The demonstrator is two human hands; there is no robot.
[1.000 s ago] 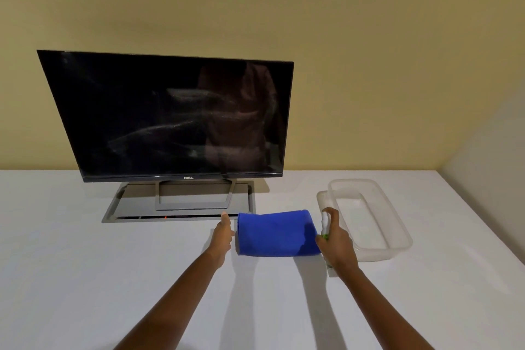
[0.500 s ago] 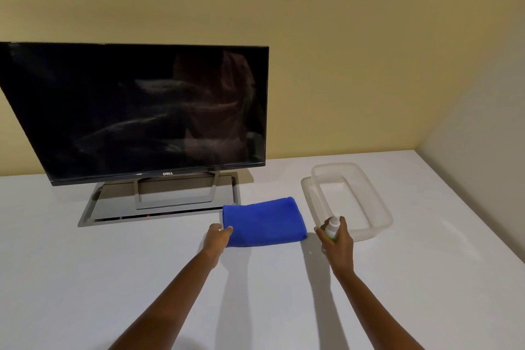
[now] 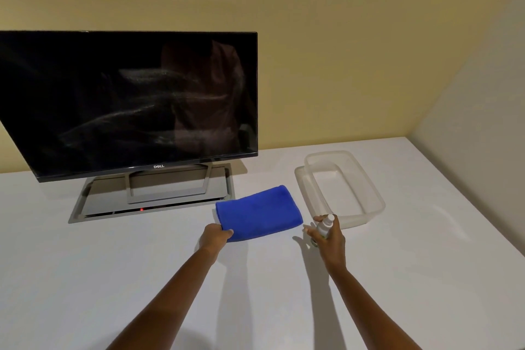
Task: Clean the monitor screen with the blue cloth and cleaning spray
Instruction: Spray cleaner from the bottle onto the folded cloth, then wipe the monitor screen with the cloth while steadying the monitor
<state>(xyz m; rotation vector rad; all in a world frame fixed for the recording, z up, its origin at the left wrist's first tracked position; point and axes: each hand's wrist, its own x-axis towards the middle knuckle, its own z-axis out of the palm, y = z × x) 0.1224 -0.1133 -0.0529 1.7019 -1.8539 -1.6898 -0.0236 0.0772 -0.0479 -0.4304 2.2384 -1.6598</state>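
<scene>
**A:** Starting nearest me, what are my hands doing?

**B:** Both forearms reach forward over the plain white table [image 3: 113, 278], palms turned down. Your left hand [image 3: 213, 237] is pinching the near left corner of the folded blue microfibre cloth [image 3: 257, 212], which lies flat on the table between the hands. Your right hand [image 3: 329, 236] is clasped round the small white spray bottle [image 3: 325, 225], its cap poking up above the fingers; I cannot tell whether the base is touching the table.

**A:** And beyond the hands?

**B:** Just past your right hand sits a clear rectangular plastic tub [image 3: 377, 202], resting on what looks like its lid. Beyond your left hand, further back, stands the black flat-panel monitor [image 3: 127, 99] on its grey frame stand [image 3: 153, 199], close to the wall.

**A:** So how far along would I say I am?

**B:** At the very beginning, I'd judge. The cloth is folded and not lifted, and the dark screen shows pale smears across its middle. Both tools are in my grip; spraying and wiping are all left to do.
</scene>
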